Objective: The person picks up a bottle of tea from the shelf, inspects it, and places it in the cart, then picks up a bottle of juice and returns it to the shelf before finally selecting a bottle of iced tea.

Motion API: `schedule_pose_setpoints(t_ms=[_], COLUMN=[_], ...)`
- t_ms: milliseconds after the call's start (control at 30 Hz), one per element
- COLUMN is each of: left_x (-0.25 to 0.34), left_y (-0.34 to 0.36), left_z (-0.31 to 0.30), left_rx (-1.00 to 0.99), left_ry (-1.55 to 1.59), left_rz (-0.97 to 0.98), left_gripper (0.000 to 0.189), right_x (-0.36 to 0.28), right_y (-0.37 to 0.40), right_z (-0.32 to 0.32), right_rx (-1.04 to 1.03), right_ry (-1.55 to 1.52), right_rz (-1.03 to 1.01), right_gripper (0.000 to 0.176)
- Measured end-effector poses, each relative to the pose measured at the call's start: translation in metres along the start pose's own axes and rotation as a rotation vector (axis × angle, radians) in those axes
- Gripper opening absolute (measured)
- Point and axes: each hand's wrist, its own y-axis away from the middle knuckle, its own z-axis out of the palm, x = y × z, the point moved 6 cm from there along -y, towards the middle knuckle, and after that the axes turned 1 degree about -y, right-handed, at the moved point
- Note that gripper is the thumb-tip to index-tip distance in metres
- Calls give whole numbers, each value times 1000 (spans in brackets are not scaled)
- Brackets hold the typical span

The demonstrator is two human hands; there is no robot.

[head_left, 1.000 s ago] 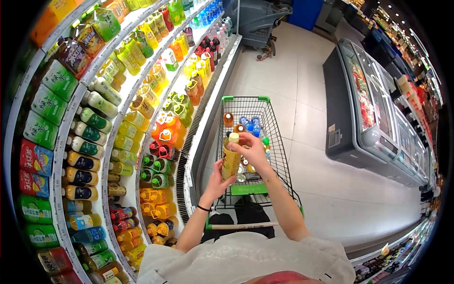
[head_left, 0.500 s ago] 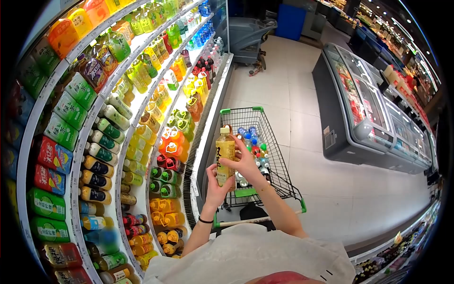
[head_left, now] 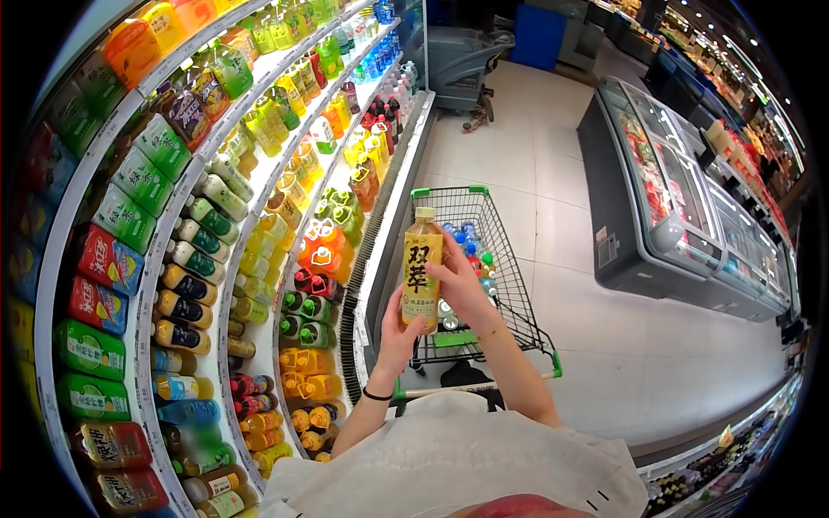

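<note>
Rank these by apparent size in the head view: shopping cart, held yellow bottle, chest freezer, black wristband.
Largest to smallest, as they look:
1. Chest freezer
2. Shopping cart
3. Held yellow bottle
4. Black wristband

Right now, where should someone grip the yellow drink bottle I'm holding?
Likely the neck under the cap, from above: the yellow drink bottle is cap-up, its tapered top uncovered, while the left hand holds low and the right hand holds its side.
</note>
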Motion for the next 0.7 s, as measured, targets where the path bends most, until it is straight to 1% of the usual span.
schedule_pose_setpoints(t_ms=[33,67,133,167,200,267,300,333,400,467,533,567,633,667,700], left_x=[5,7,22,28,32,50,57,58,67,67,73,74,61,60,53], left_y=[-1,-1,-1,-1,0,7,11,11,21,24,28,30,29,30,29], left_z=[3,4,7,8,9,8,11,12,18,19,20,17,3,0,-3], left_rx=[19,28,57,115,124,269,328,334,379,405,396,398,280,284,230], left_ry=[-11,-13,-193,-200,-198,-658,-731,-733,-979,-981,-976,-979,-642,-640,-538], left_rz=[59,58,187,224,221,377,431,423,609,593,575,569,322,320,273], left_gripper=[71,71,74,74,74,71,69,69,71,73,77,77,74,74,73], right_x=[7,10,9,8,7,8,10,12,17,16,15,17,14,11,11], right_y=[-3,-2,-1,-1,-1,-1,-1,-3,0,-2,-3,-5,-2,-2,-2], right_z=[-3,-1,1,3,4,5,5,6,7,9,14,13,22,29,35], right_rx=[-5,-8,33,32,30,33,38,38,57,62,-23,-51,-88,-127,-190], right_ry=[37,35,219,263,264,331,307,305,196,162,20,61,-1,-59,-85], right_rz=[-5,2,-21,-10,-2,27,32,42,34,21,18,-24,11,36,46], right_gripper=[81,81,72,67,67,64,62,62,60,58,55,51,51,52,56])
